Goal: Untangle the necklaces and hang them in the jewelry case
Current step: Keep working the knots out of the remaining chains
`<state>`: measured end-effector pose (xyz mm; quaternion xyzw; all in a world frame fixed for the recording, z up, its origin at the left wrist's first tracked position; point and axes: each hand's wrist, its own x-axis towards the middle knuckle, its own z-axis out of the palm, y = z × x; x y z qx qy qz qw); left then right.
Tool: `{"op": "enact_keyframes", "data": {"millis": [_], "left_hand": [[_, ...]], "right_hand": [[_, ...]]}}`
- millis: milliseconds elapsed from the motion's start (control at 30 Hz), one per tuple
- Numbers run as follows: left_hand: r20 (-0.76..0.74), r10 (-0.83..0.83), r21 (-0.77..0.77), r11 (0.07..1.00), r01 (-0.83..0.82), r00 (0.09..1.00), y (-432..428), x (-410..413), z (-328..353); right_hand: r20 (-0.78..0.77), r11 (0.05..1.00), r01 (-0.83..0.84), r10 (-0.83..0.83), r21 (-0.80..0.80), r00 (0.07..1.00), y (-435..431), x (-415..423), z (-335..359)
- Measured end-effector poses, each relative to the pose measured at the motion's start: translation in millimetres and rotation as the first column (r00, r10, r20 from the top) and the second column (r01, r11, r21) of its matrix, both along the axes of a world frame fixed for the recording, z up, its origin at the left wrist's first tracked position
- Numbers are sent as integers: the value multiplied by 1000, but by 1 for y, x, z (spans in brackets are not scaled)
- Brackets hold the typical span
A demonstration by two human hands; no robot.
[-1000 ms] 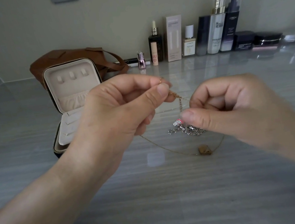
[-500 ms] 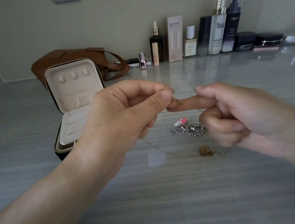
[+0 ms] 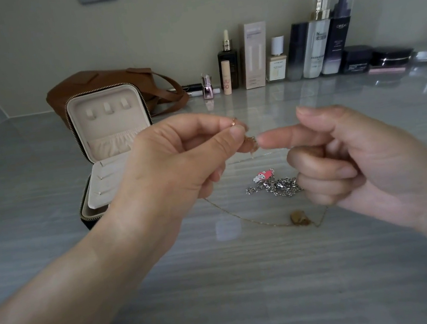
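My left hand (image 3: pixel 169 168) pinches the clasp end of a thin gold necklace (image 3: pixel 242 218) between thumb and forefinger, held above the table. The chain sags down to a gold pendant (image 3: pixel 300 219) on the table and rises into the curled lower fingers of my right hand (image 3: pixel 357 158). The right forefinger points left and touches the chain near my left fingertips. A silver necklace (image 3: pixel 279 187) with a pink charm lies bunched on the table under the hands. The jewelry case (image 3: pixel 111 126) stands open at the left, with three hooks in its lid.
A brown leather bag (image 3: pixel 102 78) sits behind the case. A row of cosmetic bottles and jars (image 3: pixel 301 50) lines the wall at the back right. The grey table (image 3: pixel 226 297) stretches toward me.
My right hand has left its pinch near the silver pile, risen, and stretched its forefinger to the chain at my left fingertips. The left hand stays about where it was.
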<state>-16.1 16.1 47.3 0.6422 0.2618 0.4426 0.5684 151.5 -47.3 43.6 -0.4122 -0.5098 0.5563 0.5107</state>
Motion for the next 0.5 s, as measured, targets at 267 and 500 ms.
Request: {"op": "enact_keyframes", "data": {"millis": [267,500], "left_hand": [[7,1,-8,1000,-1,1000,0,0,0],[16,-15,13,1000,15,1000,0,-1,0]], "right_hand": [[39,994,88,-90,58,995,2,2,-3],[37,980,179,-183,90,982,4,3,-6]]}}
